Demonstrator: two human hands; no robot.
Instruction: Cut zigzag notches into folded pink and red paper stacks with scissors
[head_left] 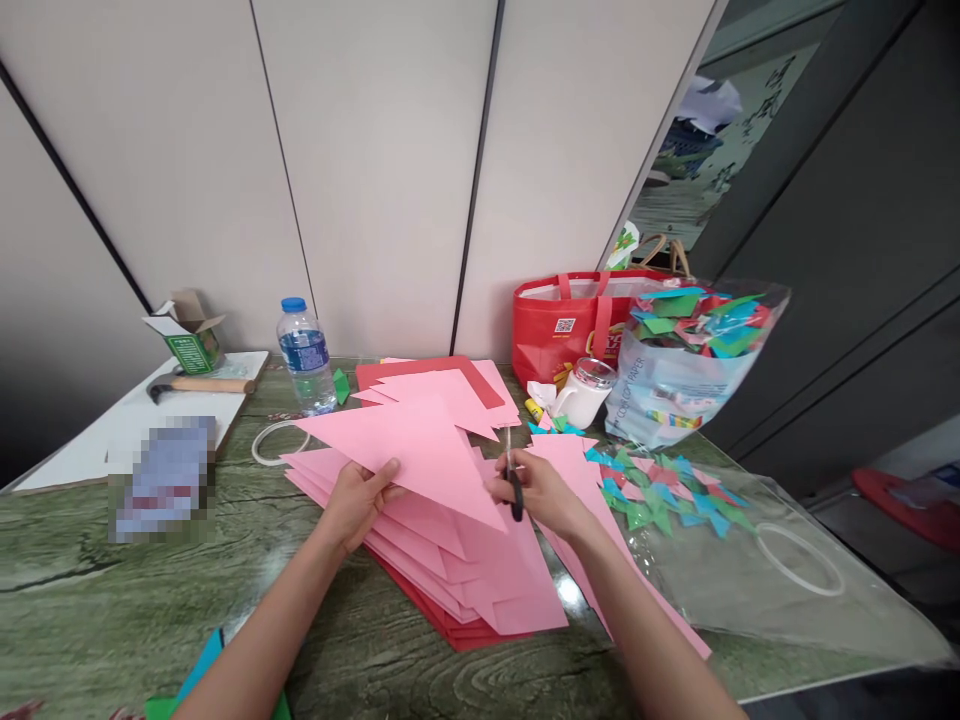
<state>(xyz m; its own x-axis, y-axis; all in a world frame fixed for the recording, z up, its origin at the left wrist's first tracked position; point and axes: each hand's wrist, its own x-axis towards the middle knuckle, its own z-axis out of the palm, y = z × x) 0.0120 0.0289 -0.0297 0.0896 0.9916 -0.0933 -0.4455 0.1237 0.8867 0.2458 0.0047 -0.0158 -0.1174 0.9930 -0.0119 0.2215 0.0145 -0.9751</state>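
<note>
My left hand grips a pink triangular sheet of paper by its lower edge, thumb on top. Black-handled scissors are in my right hand, their blades pointing away from me just beyond the sheet's right edge. Whether the blades touch the paper I cannot tell. Below both hands lies a fanned stack of pink paper with red sheets under it. More pink and red paper rests behind. To the right, under my forearm, is a long pink strip.
A water bottle, hammer and small green box stand at the left. At the right are a white mug, a red bag, a plastic bag of coloured paper, and paper stars by clear plastic.
</note>
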